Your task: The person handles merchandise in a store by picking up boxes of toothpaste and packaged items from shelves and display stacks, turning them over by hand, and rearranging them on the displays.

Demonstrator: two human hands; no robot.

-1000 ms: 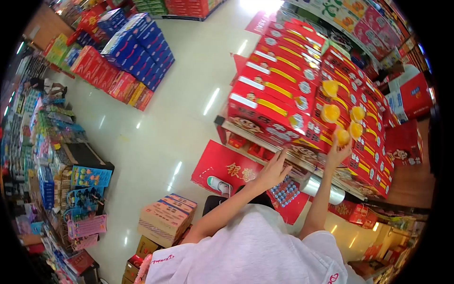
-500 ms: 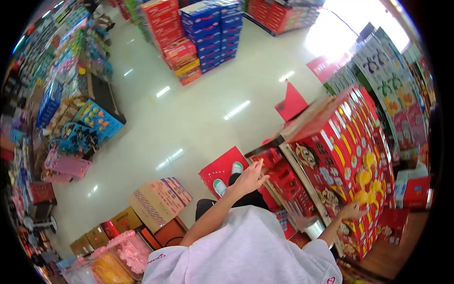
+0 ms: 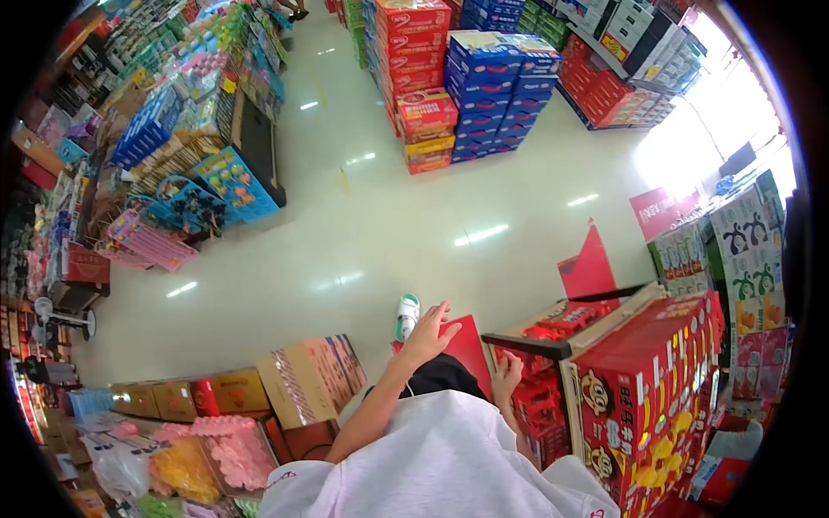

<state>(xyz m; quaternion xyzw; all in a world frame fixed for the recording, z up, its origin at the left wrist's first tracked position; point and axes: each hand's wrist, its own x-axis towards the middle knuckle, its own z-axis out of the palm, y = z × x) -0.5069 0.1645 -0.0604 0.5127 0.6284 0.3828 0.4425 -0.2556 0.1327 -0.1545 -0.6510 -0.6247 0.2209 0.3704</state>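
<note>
My left hand hovers in front of my body with its fingers stretched out and apart, nothing in it. Below it show my dark trousers and one white-and-green shoe. My right hand hangs at the left side of a low shelf of red packs. Its fingers are loosely bent, and I see nothing held. Whether it touches the shelf I cannot tell. A dark shelf bar runs just above it. Right of the shelf stands a stack of red cartons with a cartoon face.
An opened cardboard box stands at my left, near trays of pink packets. Ahead, blue cartons and red cartons are stacked on the pale floor. A loaded display stand is farther left.
My right hand has left the front of the red cartons and come in toward my body, beside the shelf. The view has turned left, and only one shoe shows now.
</note>
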